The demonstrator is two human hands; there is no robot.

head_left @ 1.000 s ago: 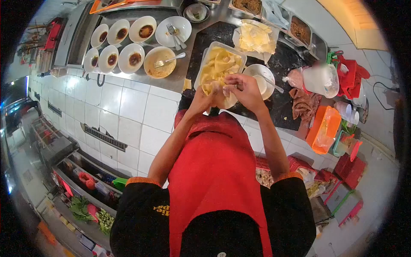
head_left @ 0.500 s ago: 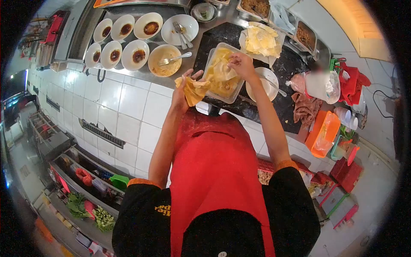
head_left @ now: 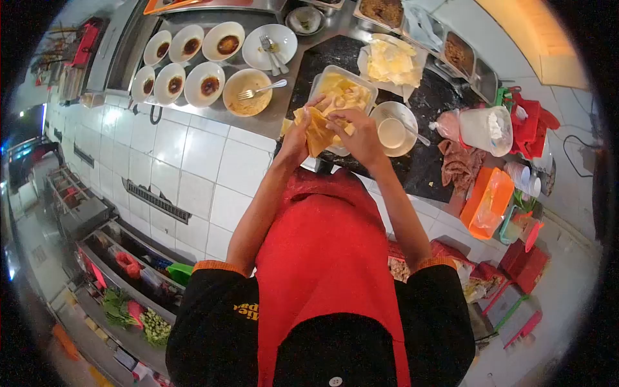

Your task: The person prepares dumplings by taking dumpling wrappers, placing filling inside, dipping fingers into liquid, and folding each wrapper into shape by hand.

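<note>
Yellow wonton wrappers point(head_left: 316, 134) are gripped in my left hand point(head_left: 295, 140), just over the near edge of a plastic container point(head_left: 369, 97). From the other side, my right hand point(head_left: 360, 134) pinches the wrappers' edge with bent fingers. Inside the container lie more folded yellow pieces, partly hidden by my hands. To the right of the container is a white bowl point(head_left: 407, 147) with a small cup point(head_left: 391, 132) and a spoon in it. Behind stands a pile of square wrappers point(head_left: 391, 61) on a sheet.
Several white bowls point(head_left: 204, 84) with dark sauce stand at the back left. Near them are a plate with cutlery point(head_left: 255, 51) and a used bowl with a fork point(head_left: 242, 103). At right are a brown cloth point(head_left: 461, 162), a plastic tub point(head_left: 487, 132) and an orange basket point(head_left: 488, 203).
My left hand has moved right with the wrappers, towards my right hand. My right hand has come down from the container to the wrappers, and the two hands now meet.
</note>
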